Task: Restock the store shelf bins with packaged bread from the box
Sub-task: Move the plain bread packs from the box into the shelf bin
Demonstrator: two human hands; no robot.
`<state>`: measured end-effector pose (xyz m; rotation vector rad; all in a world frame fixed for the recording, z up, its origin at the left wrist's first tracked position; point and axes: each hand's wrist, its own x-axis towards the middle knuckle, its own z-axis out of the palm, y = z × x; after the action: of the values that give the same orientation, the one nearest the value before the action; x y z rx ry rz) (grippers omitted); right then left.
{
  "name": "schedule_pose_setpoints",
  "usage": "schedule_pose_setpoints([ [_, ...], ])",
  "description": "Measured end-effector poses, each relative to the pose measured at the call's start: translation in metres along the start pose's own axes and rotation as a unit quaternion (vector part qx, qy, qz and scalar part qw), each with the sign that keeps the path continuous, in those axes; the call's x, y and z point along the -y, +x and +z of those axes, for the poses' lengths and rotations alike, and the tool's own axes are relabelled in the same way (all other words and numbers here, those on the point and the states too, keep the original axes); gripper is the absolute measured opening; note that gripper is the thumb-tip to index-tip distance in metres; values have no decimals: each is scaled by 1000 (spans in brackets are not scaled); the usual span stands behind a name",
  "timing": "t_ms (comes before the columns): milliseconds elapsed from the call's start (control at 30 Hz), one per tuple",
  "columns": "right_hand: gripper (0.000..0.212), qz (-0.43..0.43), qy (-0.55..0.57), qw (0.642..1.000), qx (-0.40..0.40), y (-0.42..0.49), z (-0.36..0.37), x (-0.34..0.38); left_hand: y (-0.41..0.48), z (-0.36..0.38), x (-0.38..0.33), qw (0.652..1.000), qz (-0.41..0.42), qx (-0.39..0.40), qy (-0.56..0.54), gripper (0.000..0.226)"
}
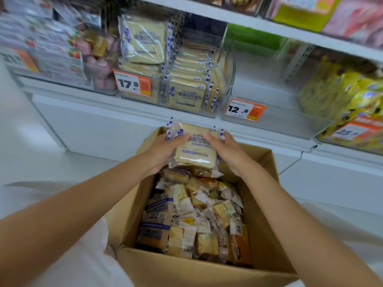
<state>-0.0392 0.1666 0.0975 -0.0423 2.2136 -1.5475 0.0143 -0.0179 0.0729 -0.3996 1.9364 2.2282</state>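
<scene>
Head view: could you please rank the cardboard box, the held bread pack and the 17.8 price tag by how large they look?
1. cardboard box
2. bread pack
3. 17.8 price tag, though it sits farther from the camera

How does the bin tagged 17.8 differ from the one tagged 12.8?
The 17.8 bin holds bread packs piled high; the 12.8 bin shows none inside. The 17.8 bin stands further left than the 12.8 bin. Both are clear, orange-tagged shelf bins. The held pack, in the left grip and right grip, resembles the 17.8 stock.

Brown box [263, 204]; pale cream bread [196, 150] in clear wrap with blue-and-white checked edges (blue lettering too); white shelf [124, 125]; orange-and-white price tags [245, 109].
</scene>
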Motion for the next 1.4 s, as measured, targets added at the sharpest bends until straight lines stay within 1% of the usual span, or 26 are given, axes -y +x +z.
schedule_pose_setpoints([
  [33,61,9,46,998,37,0,3,5,0,-2,-7,1000,14,-11,17,28],
  [100,32,-15,100,993,55,4,8,16,4,-7,-22,992,53,-57,95,41],
  [133,29,-27,121,991,54,7,10,23,7,-9,-30,986,75,-71,130,42],
  [200,41,-32,138,988,52,17,13,41,17,-16,-50,972,111,-91,185,39],
  [267,48,-55,133,989,33,26,14,64,27,-22,-73,955,140,-110,236,36],
  [300,51,-74,134,988,13,34,13,76,32,-26,-85,947,158,-117,255,42],
  [367,50,-109,147,983,-25,49,6,100,45,-36,-107,932,216,-117,265,64],
  [400,51,-121,159,979,-41,58,3,112,54,-43,-119,918,252,-132,277,66],
  [433,53,-130,167,976,-54,67,-1,124,65,-52,-128,896,288,-157,298,58],
  [467,55,-135,173,973,-68,76,-4,135,77,-61,-137,856,321,-202,350,50],
  [500,54,-141,178,971,-79,87,-6,143,92,-71,-143,805,341,-250,417,46],
  [567,50,-139,190,967,-97,112,-11,151,119,-87,-154,708,349,-295,538,57],
  [600,50,-131,201,966,-99,124,-12,154,133,-95,-159,674,343,-296,583,65],
  [633,50,-121,211,965,-97,135,-12,155,146,-102,-162,648,335,-294,617,70],
  [700,53,-112,221,962,-116,160,-11,157,165,-114,-164,611,325,-289,662,78],
  [800,63,-130,236,947,-172,195,-16,164,182,-130,-160,568,365,-274,685,80],
  [867,71,-148,229,940,-204,215,-18,167,188,-138,-154,553,397,-273,679,79],
  [900,71,-151,221,939,-217,224,-19,168,190,-141,-152,551,405,-274,676,80],
  [1000,48,-141,189,939,-250,250,-19,180,192,-142,-150,546,417,-273,674,80],
  [1033,48,-140,178,941,-252,257,-18,186,193,-142,-149,541,422,-276,673,79],
  [1067,55,-152,162,940,-257,265,-18,193,194,-142,-148,535,427,-279,673,79],
  [1133,70,-208,127,931,-272,283,-17,203,195,-144,-147,526,435,-290,671,78],
  [1200,65,-243,91,922,-288,295,-14,210,195,-143,-146,526,440,-295,665,77],
  [1300,54,-230,66,923,-301,309,-5,211,193,-142,-147,529,441,-293,663,78],
  [1333,55,-217,77,927,-297,312,-3,211,193,-142,-147,528,440,-294,664,78],
  [1400,68,-187,103,937,-278,314,-2,211,192,-142,-147,526,437,-295,667,78],
])
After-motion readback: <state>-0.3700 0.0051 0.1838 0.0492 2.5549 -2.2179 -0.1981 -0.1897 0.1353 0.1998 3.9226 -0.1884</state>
